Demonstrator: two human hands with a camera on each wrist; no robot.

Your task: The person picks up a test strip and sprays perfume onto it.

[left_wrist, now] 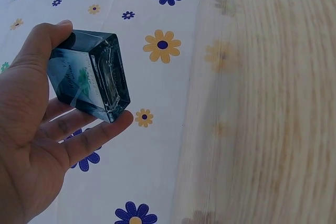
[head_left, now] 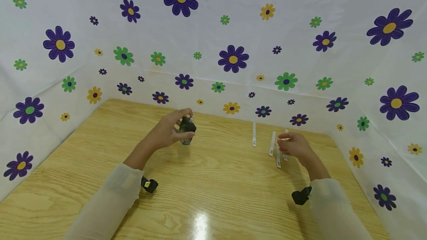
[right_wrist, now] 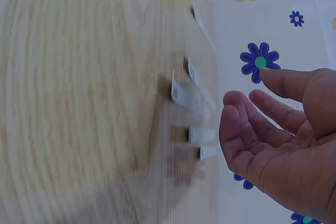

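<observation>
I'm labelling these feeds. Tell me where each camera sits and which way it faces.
Head: on the head, facing forward and down at the table; left hand, right hand and sleeves show.
Left wrist: on that wrist, facing the left hand, which holds a bottle before a flowered sheet.
Right wrist: on that wrist, facing the right hand, with white strips near its fingers.
Shared: head and left wrist show the bottle.

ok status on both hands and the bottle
Left hand holding glass bottle, raised off table. Right hand empty, fingers loosely curled near white strips. Right hand partly blocking head view of strips.
</observation>
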